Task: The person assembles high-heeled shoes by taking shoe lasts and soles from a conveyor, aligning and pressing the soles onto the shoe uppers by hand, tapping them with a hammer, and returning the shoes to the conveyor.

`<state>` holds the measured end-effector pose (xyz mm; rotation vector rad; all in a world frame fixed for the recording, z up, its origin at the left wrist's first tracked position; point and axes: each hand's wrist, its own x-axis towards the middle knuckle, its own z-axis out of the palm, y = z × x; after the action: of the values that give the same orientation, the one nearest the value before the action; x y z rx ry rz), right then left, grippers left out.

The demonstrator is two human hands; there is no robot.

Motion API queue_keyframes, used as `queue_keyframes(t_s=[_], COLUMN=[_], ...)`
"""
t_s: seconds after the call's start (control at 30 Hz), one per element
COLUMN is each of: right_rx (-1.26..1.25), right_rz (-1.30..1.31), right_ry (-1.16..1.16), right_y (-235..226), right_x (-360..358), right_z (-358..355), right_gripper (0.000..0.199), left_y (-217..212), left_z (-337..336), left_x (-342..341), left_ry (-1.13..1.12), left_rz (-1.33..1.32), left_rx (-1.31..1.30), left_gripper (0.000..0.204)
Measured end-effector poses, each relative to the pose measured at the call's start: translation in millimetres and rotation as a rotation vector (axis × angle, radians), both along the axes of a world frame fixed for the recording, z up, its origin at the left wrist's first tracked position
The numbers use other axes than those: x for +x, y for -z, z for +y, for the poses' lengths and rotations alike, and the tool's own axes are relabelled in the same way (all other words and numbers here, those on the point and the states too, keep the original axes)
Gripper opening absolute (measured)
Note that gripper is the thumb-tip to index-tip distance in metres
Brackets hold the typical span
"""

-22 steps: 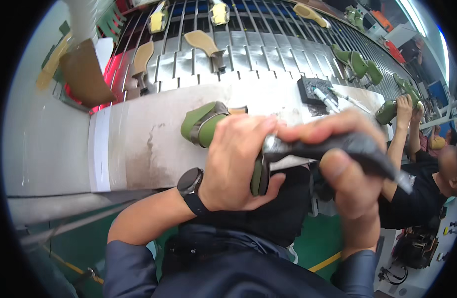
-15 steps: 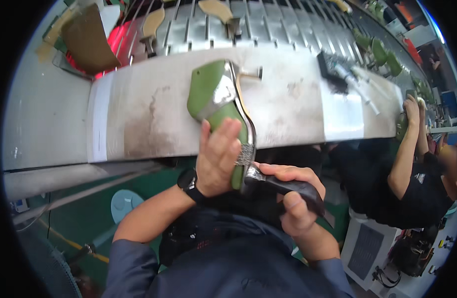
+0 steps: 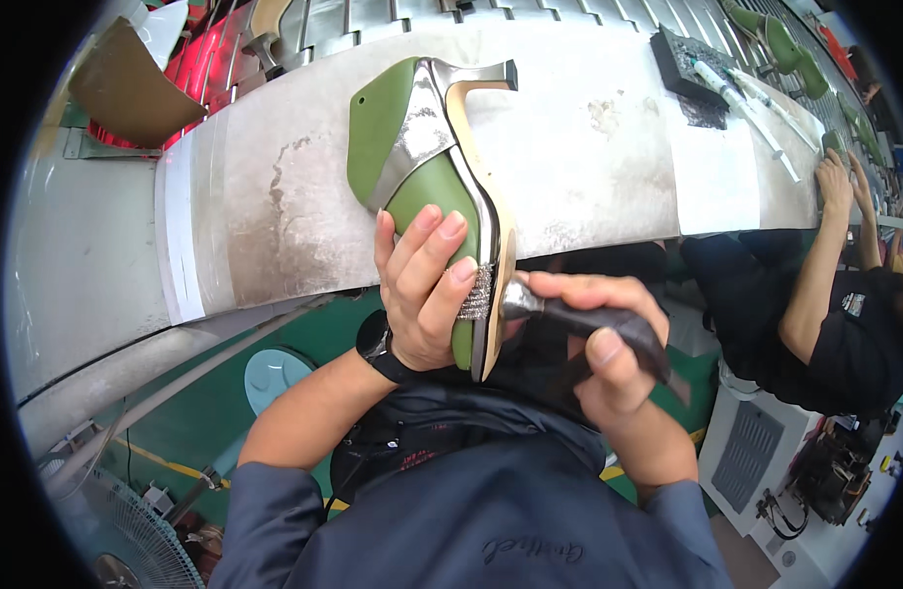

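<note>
A silver high-heeled sandal [image 3: 419, 147] sits on a green shoe last [image 3: 381, 118], heel pointing away from me and toe toward me. My left hand [image 3: 422, 294] grips its forefoot from the left, fingers over the green last beside a glittering band [image 3: 479, 294]. The tan sole [image 3: 503, 255] faces right. In my right hand [image 3: 618, 339] is a hammer [image 3: 522, 298] with a rounded metal head and a dark handle. Its head is at the sole near the toe, seemingly touching it. The hammer's tail end is blurred.
A pale worktable [image 3: 589, 147] runs in front of me, with a slatted conveyor [image 3: 373, 18] behind it. On the right lie a dark block [image 3: 687, 67] and white pen-like tubes [image 3: 746, 113]. A brown curved sheet [image 3: 128, 83] stands far left. A co-worker [image 3: 824, 304] works at right.
The sandal's sole has turned more into view. The hammer head has moved up along the sole, away from the toe tip. My whole view has shifted, bringing the sandal closer.
</note>
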<state>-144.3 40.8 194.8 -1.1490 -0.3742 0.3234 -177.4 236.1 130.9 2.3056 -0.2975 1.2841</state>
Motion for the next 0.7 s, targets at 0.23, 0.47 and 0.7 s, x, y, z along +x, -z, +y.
queue_keyframes(t_s=[0.23,0.47,0.7], right_rx=[-0.036,-0.374,-0.457], right_rz=[-0.22,-0.665,-0.711], right_ry=[-0.285,-0.522,-0.466], right_y=[-19,-63,-80], right_x=[76,91,56], right_z=[8,19,18], right_gripper=[0.03,0.035,0.033], left_y=[5,-1,1], left_z=[-1,4,-3], left_x=[2,-8,-2], left_ry=[0.001,0.018,0.031], left_rz=[-0.013,0.049,0.017], left_rx=[-0.028,-0.12,-0.117], left_gripper=[0.061,0.044,0.041])
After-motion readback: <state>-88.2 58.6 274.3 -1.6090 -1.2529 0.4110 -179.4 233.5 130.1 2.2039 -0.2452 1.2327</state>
